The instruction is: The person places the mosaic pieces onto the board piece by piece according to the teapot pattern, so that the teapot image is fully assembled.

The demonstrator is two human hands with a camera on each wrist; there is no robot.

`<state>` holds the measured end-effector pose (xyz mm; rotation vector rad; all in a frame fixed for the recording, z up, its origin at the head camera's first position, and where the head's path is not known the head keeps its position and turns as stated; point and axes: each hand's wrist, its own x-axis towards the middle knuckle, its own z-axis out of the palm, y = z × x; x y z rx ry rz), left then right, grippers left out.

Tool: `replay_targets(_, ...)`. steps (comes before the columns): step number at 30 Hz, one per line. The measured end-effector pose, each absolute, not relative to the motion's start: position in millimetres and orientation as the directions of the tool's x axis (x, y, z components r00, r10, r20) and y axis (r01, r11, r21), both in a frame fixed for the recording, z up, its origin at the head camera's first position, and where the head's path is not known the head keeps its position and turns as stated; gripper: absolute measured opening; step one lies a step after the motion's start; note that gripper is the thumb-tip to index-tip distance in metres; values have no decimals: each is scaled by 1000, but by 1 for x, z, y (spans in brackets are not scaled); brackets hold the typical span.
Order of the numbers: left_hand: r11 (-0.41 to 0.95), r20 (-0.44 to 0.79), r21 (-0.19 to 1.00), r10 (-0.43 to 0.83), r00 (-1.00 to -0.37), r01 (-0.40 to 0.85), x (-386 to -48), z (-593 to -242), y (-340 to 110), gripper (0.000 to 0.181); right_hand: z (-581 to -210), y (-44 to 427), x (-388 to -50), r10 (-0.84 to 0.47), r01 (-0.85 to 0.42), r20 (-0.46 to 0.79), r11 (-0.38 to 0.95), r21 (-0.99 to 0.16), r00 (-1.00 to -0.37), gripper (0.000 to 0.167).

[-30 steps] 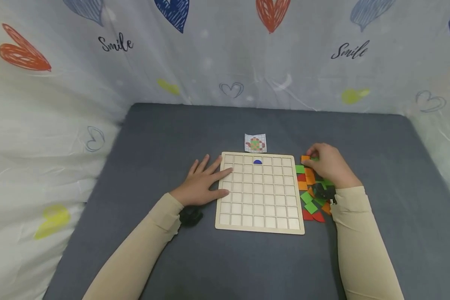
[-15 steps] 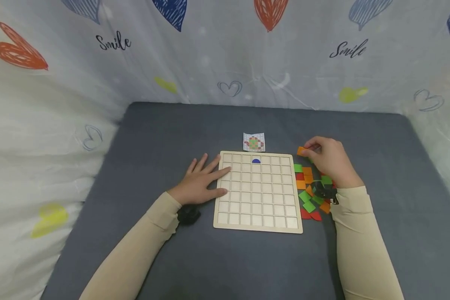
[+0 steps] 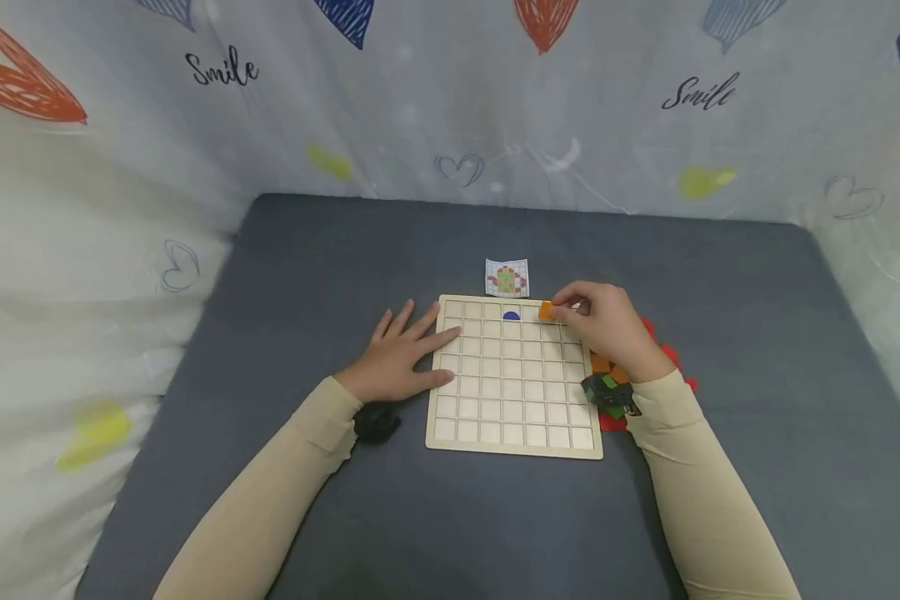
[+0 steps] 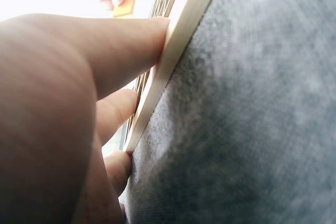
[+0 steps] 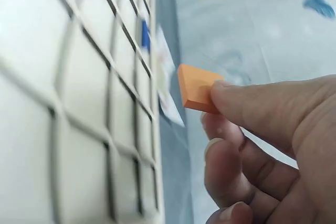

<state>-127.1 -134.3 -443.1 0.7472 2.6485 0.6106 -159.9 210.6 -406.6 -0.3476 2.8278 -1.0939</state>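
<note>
A pale wooden grid board (image 3: 512,392) lies on the table, with one blue half-round piece (image 3: 511,316) in its top row. My left hand (image 3: 401,358) rests spread on the board's left edge; in the left wrist view its fingers (image 4: 149,38) touch the rim. Between thumb and fingertips, my right hand (image 3: 607,325) pinches an orange square tile (image 5: 197,88). This tile is held over the board's top row, to the right of the blue piece. In the right wrist view it is tilted and apart from the grid.
Just beyond the board lies a small picture card (image 3: 507,278) with a coloured grid pattern. Loose orange, green and red tiles (image 3: 601,363) lie along the board's right side, partly hidden under my right wrist. A printed curtain (image 3: 390,100) hangs behind the table (image 3: 345,517).
My right hand has lifted the orange tile from the pile and carried it left over the board's top row. My left hand has stayed on the board's edge.
</note>
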Motion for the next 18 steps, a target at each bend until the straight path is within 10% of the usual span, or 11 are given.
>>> replay_targets(18, 774, -196, 475, 558, -806, 420, -129, -444, -138, 74, -423, 167, -164, -398, -268, -46, 695, -667, -916, 7)
